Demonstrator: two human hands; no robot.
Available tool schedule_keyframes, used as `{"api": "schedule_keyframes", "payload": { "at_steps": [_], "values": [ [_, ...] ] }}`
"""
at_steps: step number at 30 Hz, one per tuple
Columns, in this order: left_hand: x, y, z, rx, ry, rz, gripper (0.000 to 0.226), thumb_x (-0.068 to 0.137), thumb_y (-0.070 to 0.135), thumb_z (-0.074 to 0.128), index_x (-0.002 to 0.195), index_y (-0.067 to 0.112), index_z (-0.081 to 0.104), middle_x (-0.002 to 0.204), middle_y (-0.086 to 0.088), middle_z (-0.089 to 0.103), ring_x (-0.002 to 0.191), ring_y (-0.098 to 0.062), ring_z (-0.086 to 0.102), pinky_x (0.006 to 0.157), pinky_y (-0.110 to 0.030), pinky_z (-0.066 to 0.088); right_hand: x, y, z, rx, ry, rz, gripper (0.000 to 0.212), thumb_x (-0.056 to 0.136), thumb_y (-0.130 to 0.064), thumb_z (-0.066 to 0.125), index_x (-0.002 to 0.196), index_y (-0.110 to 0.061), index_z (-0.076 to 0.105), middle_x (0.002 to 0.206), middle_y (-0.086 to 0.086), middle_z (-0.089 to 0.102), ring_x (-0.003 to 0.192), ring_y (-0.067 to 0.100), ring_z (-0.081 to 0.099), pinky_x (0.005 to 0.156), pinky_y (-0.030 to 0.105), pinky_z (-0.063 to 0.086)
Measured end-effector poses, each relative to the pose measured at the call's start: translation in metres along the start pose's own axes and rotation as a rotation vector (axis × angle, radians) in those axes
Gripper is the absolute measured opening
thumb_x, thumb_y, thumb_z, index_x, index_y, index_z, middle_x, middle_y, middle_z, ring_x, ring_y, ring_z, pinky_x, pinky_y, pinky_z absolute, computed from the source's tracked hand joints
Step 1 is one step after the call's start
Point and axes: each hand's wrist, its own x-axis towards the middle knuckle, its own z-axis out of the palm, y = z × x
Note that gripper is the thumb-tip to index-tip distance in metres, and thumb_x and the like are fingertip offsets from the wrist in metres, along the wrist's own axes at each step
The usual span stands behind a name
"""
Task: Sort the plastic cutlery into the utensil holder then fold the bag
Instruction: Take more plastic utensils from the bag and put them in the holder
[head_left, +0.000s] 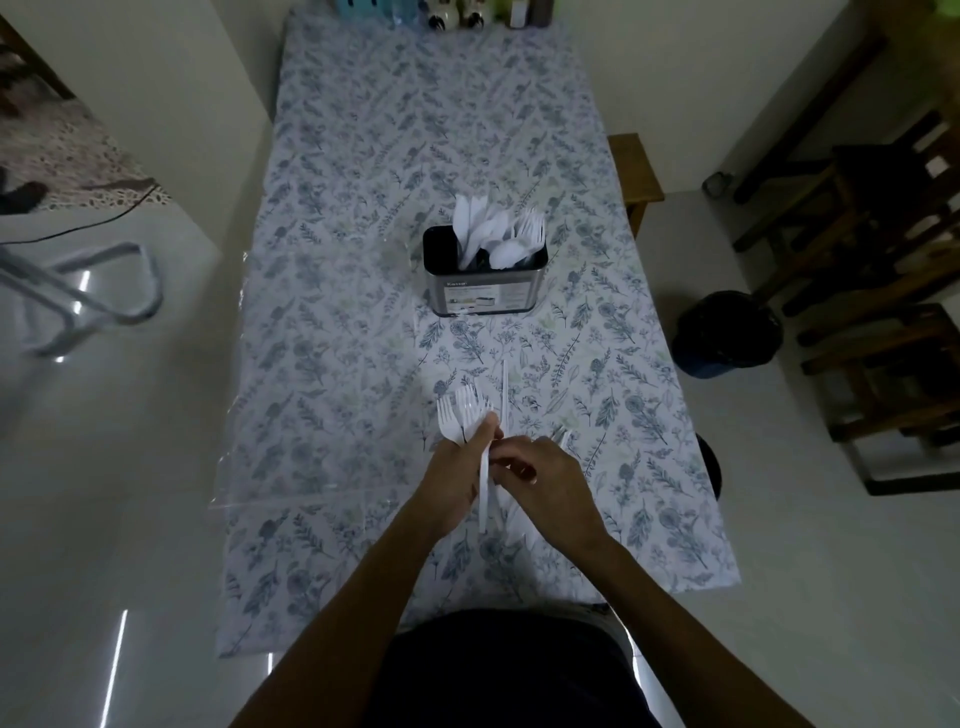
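From my head view I see my left grip (453, 486) curled round a bunch of white plastic forks (462, 415), tines fanning away from me, handles running back under the palm. My right grip (545, 483) pinches at those handles just beside it. More white cutlery lies under my right hand on the floral surface (363, 208). Farther off stands the utensil holder (485, 283), with knives, spoons and forks upright inside
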Motion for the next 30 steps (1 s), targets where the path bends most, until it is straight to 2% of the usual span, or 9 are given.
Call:
{"api": "schedule_keyframes", "payload": {
  "at_steps": [5, 10, 13, 14, 17, 20, 26, 28, 30],
  "values": [
    [-0.008, 0.007, 0.008, 0.134, 0.026, 0.041, 0.052, 0.1, 0.056, 0.051, 0.082, 0.009, 0.067, 0.069, -0.007, 0.07, 0.059, -0.024, 0.065, 0.059, -0.034, 0.053, 0.008, -0.001, -0.015, 0.097, 0.152, 0.184, 0.013, 0.091, -0.031, 0.074, 0.102, -0.029, 0.068, 0.087, -0.009, 0.066, 0.077, 0.003, 0.063, 0.068, 0.014, 0.049],
    [-0.012, 0.0, 0.008, 0.271, -0.01, -0.012, 0.08, 0.09, 0.081, 0.027, 0.057, 0.016, 0.061, 0.053, -0.004, 0.048, 0.045, -0.015, 0.043, 0.048, -0.024, 0.037, 0.015, -0.014, -0.028, 0.417, -0.217, 0.351, 0.037, 0.086, -0.047, 0.074, 0.12, -0.032, 0.066, 0.102, -0.013, 0.072, 0.091, 0.0, 0.069, 0.08, 0.019, 0.053],
    [-0.009, 0.002, 0.011, 0.272, -0.041, -0.076, 0.096, 0.087, 0.085, 0.013, 0.08, 0.006, 0.067, 0.051, -0.006, 0.047, 0.042, -0.016, 0.04, 0.042, -0.021, 0.034, 0.02, -0.018, -0.031, 0.536, -0.211, 0.328, 0.015, 0.09, -0.029, 0.076, 0.101, -0.022, 0.07, 0.086, -0.003, 0.075, 0.079, 0.01, 0.071, 0.072, 0.022, 0.051],
    [-0.007, 0.003, 0.011, 0.292, -0.064, -0.079, 0.099, 0.088, 0.084, 0.009, 0.084, 0.005, 0.068, 0.051, -0.007, 0.046, 0.04, -0.016, 0.04, 0.041, -0.02, 0.033, 0.021, -0.019, -0.032, 0.576, -0.2, 0.315, 0.011, 0.091, -0.024, 0.075, 0.094, -0.015, 0.069, 0.078, 0.004, 0.073, 0.074, 0.016, 0.071, 0.071, 0.024, 0.053],
    [-0.005, 0.004, 0.011, 0.337, -0.109, -0.087, 0.101, 0.086, 0.086, 0.003, 0.064, 0.008, 0.064, 0.048, -0.01, 0.045, 0.037, -0.017, 0.041, 0.042, -0.02, 0.035, 0.025, -0.02, -0.033, 0.699, -0.195, 0.305, 0.017, 0.092, -0.015, 0.073, 0.092, 0.0, 0.064, 0.069, 0.023, 0.063, 0.065, 0.036, 0.069, 0.078, 0.05, 0.057],
    [-0.005, 0.007, 0.011, 0.246, -0.163, -0.112, 0.099, 0.087, 0.085, 0.005, 0.063, 0.007, 0.061, 0.044, -0.007, 0.043, 0.037, -0.018, 0.039, 0.045, -0.024, 0.038, 0.03, -0.019, -0.033, 0.696, -0.187, 0.286, 0.023, 0.092, -0.019, 0.073, 0.092, 0.001, 0.062, 0.07, 0.026, 0.064, 0.066, 0.041, 0.066, 0.08, 0.059, 0.054],
    [-0.003, 0.011, 0.006, 0.086, -0.325, -0.146, 0.084, 0.094, 0.08, 0.025, 0.073, 0.005, 0.054, 0.043, -0.002, 0.03, 0.037, -0.015, 0.026, 0.046, -0.027, 0.026, 0.033, -0.016, -0.044, 0.669, -0.172, 0.291, 0.012, 0.088, -0.014, 0.077, 0.099, -0.012, 0.072, 0.08, 0.009, 0.072, 0.077, 0.021, 0.068, 0.078, 0.03, 0.054],
    [-0.003, 0.01, 0.004, 0.1, -0.379, -0.133, 0.081, 0.095, 0.078, 0.026, 0.074, 0.005, 0.053, 0.042, -0.001, 0.031, 0.036, -0.014, 0.025, 0.045, -0.027, 0.023, 0.033, -0.016, -0.048, 0.621, -0.224, 0.296, 0.018, 0.089, -0.02, 0.078, 0.106, -0.017, 0.073, 0.085, 0.009, 0.073, 0.084, 0.018, 0.07, 0.081, 0.031, 0.055],
    [-0.004, 0.011, 0.006, 0.147, -0.431, -0.142, 0.084, 0.097, 0.077, 0.017, 0.068, 0.008, 0.054, 0.041, 0.0, 0.03, 0.035, -0.013, 0.024, 0.046, -0.031, 0.017, 0.032, -0.016, -0.05, 0.535, -0.309, 0.273, 0.005, 0.092, -0.023, 0.074, 0.094, -0.02, 0.077, 0.086, 0.008, 0.073, 0.083, 0.015, 0.068, 0.08, 0.03, 0.053]
  ]
}}
